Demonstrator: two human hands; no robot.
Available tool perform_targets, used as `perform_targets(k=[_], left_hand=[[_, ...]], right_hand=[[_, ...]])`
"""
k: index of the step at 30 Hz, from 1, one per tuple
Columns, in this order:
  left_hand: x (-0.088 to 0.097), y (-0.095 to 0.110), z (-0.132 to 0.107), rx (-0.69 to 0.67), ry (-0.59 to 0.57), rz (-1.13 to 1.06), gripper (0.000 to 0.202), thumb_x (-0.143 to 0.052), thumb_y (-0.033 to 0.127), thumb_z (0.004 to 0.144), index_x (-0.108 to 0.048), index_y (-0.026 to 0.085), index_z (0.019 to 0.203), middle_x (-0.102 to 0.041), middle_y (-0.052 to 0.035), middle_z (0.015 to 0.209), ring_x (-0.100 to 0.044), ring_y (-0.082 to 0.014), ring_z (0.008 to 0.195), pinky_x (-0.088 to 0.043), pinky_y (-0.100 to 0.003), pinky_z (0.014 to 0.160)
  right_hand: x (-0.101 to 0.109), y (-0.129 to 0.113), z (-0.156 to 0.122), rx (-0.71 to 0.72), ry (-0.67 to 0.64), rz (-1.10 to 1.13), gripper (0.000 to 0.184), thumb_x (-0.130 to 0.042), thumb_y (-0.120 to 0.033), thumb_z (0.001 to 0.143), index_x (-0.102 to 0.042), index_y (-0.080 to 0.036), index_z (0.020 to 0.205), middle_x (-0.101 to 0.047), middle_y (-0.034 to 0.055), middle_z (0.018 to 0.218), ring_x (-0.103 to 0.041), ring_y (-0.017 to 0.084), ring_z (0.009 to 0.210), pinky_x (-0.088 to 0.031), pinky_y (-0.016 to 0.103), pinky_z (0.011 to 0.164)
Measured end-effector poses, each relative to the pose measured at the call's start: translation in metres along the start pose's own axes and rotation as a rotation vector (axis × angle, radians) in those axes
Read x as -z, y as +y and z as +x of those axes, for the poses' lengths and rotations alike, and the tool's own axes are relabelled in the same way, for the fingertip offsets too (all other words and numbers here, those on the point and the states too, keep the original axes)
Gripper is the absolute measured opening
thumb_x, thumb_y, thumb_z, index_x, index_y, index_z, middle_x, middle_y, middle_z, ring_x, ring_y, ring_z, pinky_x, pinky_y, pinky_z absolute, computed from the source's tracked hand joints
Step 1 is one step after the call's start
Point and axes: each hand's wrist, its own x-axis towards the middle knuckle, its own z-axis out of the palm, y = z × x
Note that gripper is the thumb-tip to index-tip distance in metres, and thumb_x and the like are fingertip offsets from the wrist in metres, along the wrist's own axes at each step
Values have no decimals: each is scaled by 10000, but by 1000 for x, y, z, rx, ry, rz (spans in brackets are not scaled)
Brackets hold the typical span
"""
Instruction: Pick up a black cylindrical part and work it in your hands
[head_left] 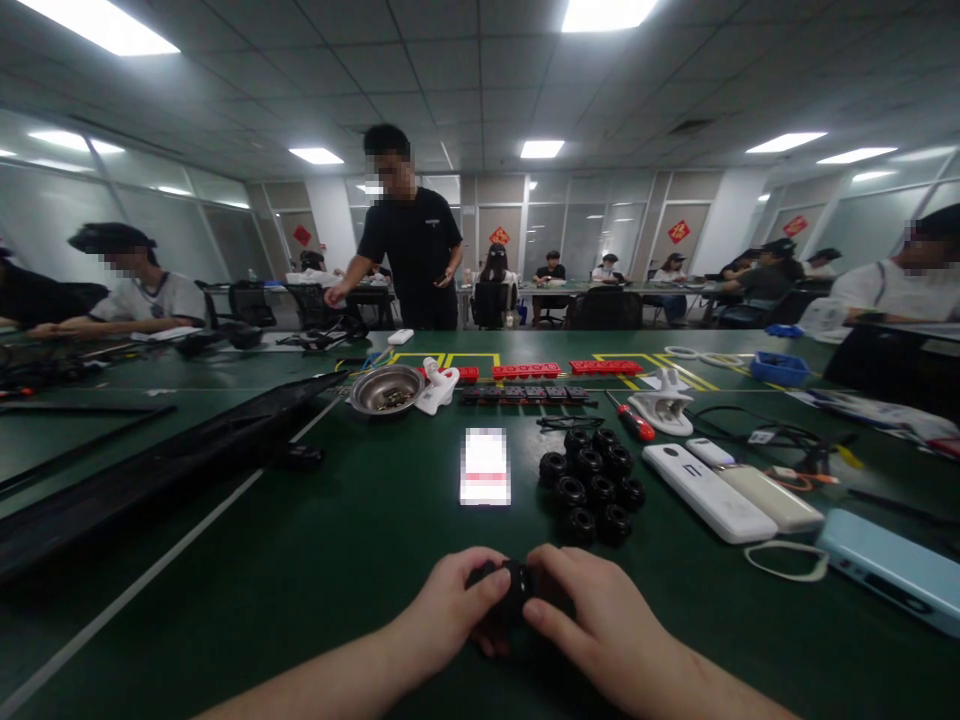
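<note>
Two hands are met over one small black part (514, 590) low over the near side of the green table (337, 540). The left hand (457, 600) is curled against the part's left side and the right hand (600, 625) is closed on it from the right, so the piece is pinched between both sets of fingertips and is largely hidden by them. The left fingers (487, 588) are bent in tightly, with hardly any gap left. The right ones are laid over the part's top and far side. Only a dark, ribbed face is shown between the fingertips, and whether one piece or two joined pieces are held cannot be told.

How far the work has come can only be judged loosely. About ten black rings (592, 482) of similar look are gathered in a cluster just beyond the hands, apart from them. Whether these are finished or waiting is not shown. One piece is in hand, so the work is judged to be somewhere mid-run.

A lit phone (484, 466) is laid left of the cluster. Farther back a metal bowl (388, 390) and a red-handled screwdriver (631, 418) are seen, untouched.
</note>
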Motion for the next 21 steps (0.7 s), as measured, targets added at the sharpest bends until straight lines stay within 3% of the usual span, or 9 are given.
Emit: perform_targets(k=[3,5,9,12,16,18,21], left_hand=[[0,2,0,12,-4,-2,534,-549,567,600,-498,112,874,-579,-15,602,-546,-94,417,-380,-181,388],[1,2,1,33,12,-4,541,-526,583,608,-492,113,873,-578,-15,579,-548,-100,414,-376,-182,384],[2,0,4,40,25,-3,518,-509,577,624,-492,117,859,-570,-10,564,-543,-103,403,-380,-191,382],[1,-1,3,4,20,5,495,-536,553,618,-501,119,854,-572,-6,588,-544,-101,414,-398,-200,396],[0,3,0,25,4,25,525,-542,565,601,-498,111,861,-574,-5,579,-541,-90,407,-385,-183,393],[0,4,0,40,8,22,530,-543,567,599,-494,111,866,-583,-12,600,-546,-89,410,-385,-180,391],[1,2,3,51,16,-7,519,-531,573,606,-485,121,857,-580,-6,579,-551,-98,405,-384,-182,381]], right_hand=[[-2,2,2,3,-18,-13,196,-452,-355,795,-554,-187,800,-564,25,733,-509,152,670,-382,264,596],[-2,2,2,55,-4,39,190,-516,-297,756,-534,-192,914,-571,33,845,-516,161,770,-396,272,670],[0,-1,-1,148,24,77,413,-576,-218,690,-446,-205,1082,-524,42,1050,-475,174,944,-365,294,812],[0,-3,-2,71,25,25,383,-564,-328,709,-463,-196,1055,-553,51,980,-504,190,865,-386,317,748],[-2,0,1,-7,-17,-42,215,-428,-373,804,-542,-191,812,-566,20,715,-511,157,654,-383,275,586],[-2,2,2,11,-24,-29,187,-453,-351,795,-546,-188,801,-567,23,733,-512,156,671,-386,269,593],[-1,3,2,113,-4,49,251,-539,-257,735,-508,-191,975,-562,43,914,-507,167,830,-397,279,717]])
